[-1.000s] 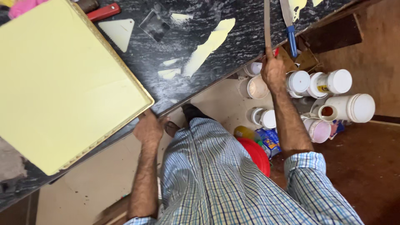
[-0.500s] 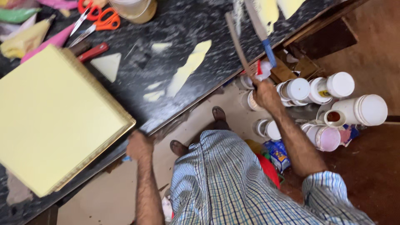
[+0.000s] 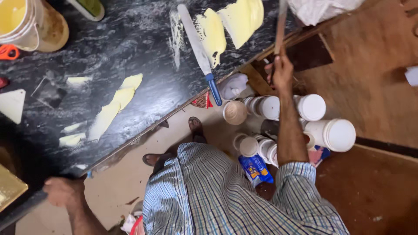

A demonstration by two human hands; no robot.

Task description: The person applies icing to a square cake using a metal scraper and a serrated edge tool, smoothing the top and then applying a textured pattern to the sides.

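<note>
My right hand (image 3: 282, 69) is raised past the edge of the black marbled counter (image 3: 143, 56) and grips a long thin wooden stick (image 3: 281, 26) that points up over the counter. My left hand (image 3: 63, 191) rests closed on the counter's front edge at the lower left, beside the corner of a pale yellow board (image 3: 8, 187). A long palette knife (image 3: 200, 52) with a blue handle lies on the counter by smears of pale yellow paste (image 3: 230, 24).
White lidded jars (image 3: 311, 106) and open tubs (image 3: 235, 112) stand on the floor below the counter, with a blue packet (image 3: 256, 169). A paint-stained bucket (image 3: 30, 24), orange scissors (image 3: 8, 52) and yellow paste strips (image 3: 113, 106) are on the counter. My sandalled feet (image 3: 196, 128) are below.
The view has swung right, so the yellow board slid almost out of sight. My right hand moved right and up with the stick. The blue-handled knife now lies on the counter.
</note>
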